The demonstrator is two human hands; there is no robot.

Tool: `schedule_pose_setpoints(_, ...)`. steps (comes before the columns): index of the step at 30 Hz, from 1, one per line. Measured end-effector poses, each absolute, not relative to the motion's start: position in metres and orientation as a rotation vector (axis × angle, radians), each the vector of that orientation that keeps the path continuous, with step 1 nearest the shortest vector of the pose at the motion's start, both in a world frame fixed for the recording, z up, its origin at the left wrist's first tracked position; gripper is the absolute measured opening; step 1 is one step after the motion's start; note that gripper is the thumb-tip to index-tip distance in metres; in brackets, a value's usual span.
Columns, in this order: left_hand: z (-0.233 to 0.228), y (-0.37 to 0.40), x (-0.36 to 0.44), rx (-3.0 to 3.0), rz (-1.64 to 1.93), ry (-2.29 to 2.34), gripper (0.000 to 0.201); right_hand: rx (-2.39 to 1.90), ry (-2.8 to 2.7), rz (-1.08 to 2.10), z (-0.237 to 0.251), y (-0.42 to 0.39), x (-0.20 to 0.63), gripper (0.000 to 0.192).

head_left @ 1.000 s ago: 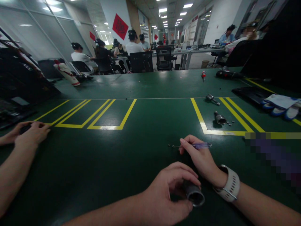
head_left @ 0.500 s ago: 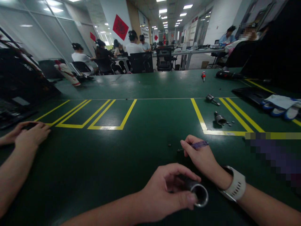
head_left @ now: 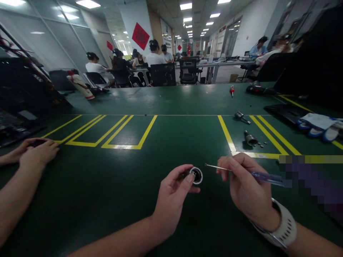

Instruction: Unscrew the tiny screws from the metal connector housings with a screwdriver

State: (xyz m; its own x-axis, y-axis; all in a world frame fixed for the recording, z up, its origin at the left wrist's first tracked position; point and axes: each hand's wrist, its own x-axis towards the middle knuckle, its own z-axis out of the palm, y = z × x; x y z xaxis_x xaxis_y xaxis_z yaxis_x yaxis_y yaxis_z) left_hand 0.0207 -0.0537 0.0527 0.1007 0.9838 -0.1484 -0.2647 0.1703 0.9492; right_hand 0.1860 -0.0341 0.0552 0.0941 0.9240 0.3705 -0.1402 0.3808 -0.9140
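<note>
Two hands meet over the green table (head_left: 160, 103): the left hand (head_left: 171, 200) pinches a small metal sleeve (head_left: 196, 175) by its rim, open end toward the wearer, raised off the surface. It looks rigid, light, smooth, best gripped round the barrel. The right hand (head_left: 246, 189) is closed on a thin screwdriver (head_left: 241, 172), tip aimed at the sleeve

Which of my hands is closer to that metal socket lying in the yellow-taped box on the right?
Right. Your right hand, holding the small screwdriver, sits just below-left of the metal socket. Your left hand, holding the metal ring, is farther left.
</note>
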Motion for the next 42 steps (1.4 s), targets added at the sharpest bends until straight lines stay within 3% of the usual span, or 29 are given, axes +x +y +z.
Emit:
schedule_pose_setpoints(17, 0.055, -0.054, 0.024, 1.049, 1.233, 1.061, 0.023, -0.815, -1.939, 0.384, 0.069, -0.051, 0.175, 0.015)
schedule_pose_setpoints(42, 0.054, -0.05, 0.026, 1.05, 1.207, 1.154, 0.016, -0.724, -2.094, 0.244, 0.06, -0.059, 0.169, 0.016)
